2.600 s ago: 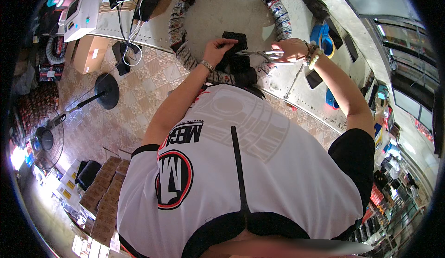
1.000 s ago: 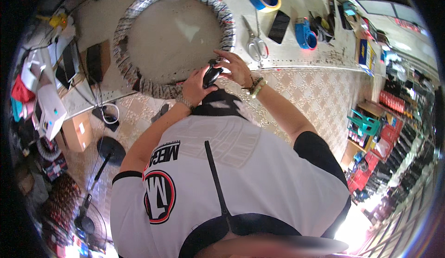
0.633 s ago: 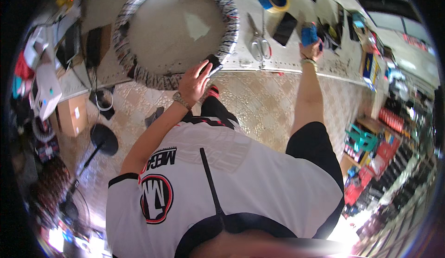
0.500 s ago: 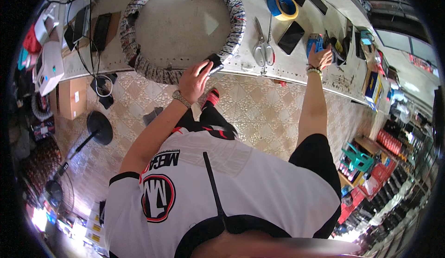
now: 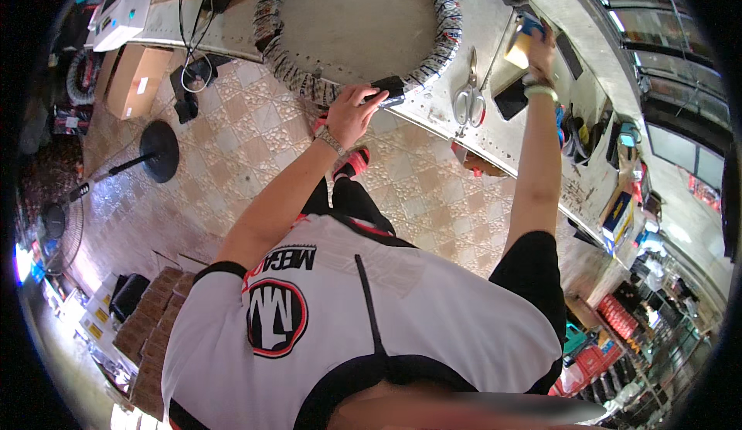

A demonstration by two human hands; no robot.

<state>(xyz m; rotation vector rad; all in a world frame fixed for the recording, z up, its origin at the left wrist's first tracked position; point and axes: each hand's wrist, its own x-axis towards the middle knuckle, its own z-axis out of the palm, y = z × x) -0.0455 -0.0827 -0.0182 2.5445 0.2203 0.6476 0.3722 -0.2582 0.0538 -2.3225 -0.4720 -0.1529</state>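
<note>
Standing at a long metal desk (image 5: 495, 140), the person works on a bicycle tyre (image 5: 355, 35) that lies flat on it, wrapped round in printed paper or tape banding. The wrapping looks to cover nearly the whole ring, so by the look of it little is left, apart from the near edge where the left hand (image 5: 352, 113) rests. That hand reaches forward with the arm almost straight, wrist bearing a watch, palm down at the tyre's near rim; its fingers (image 5: 375, 96) are bent over a small dark flat thing (image 5: 390, 90) at the rim, pressing or pinching it, though how firmly they hold it cannot be told.

The right hand (image 5: 535, 47) stretches far and to the right, arm fully extended across the desk, a pale band at the wrist. Its fingers are closed round a roll of tape (image 5: 522, 37), brownish with a blue side, held just above or on the desk top; which of the two cannot be told.

Between the two hands lie a pair of scissors (image 5: 466, 97), blades pointing far, and just right of them a dark flat rectangle (image 5: 512, 97). Below the desk edge is tiled floor (image 5: 255, 136), with a round fan base (image 5: 160, 150) to the left
</note>
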